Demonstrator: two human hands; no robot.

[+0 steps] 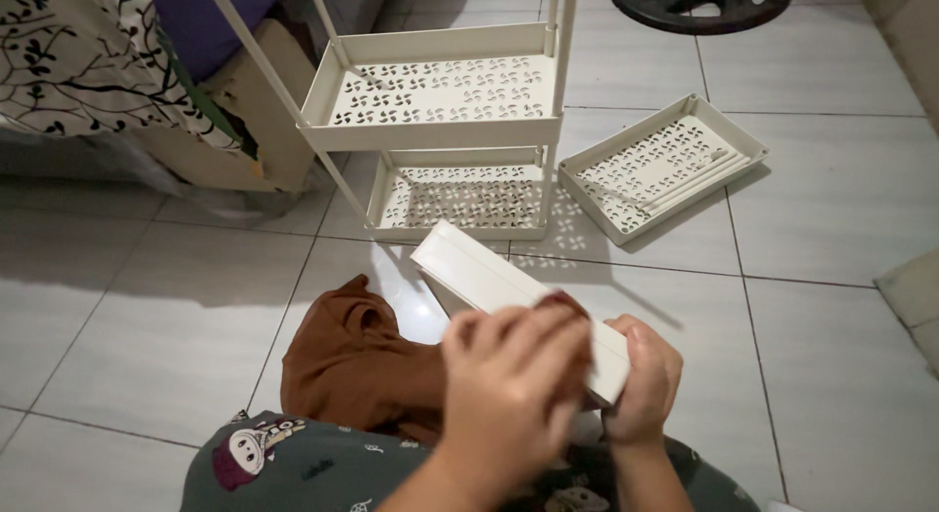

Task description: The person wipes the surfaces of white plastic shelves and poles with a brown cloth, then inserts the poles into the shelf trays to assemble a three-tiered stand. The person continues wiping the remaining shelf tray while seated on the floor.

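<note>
My left hand (514, 380) presses a brown cloth (367, 360) against a cream plastic shelf tray (489, 272), fingers curled closed over the cloth. My right hand (646, 380) clasps the tray's near end, holding it tilted above the tiled floor (147, 316). Beyond my grip, the rack (440, 111) already carries two trays; another loose tray (660, 165) lies ahead to the right, rods resting in it. I judge the work partway along.
</note>
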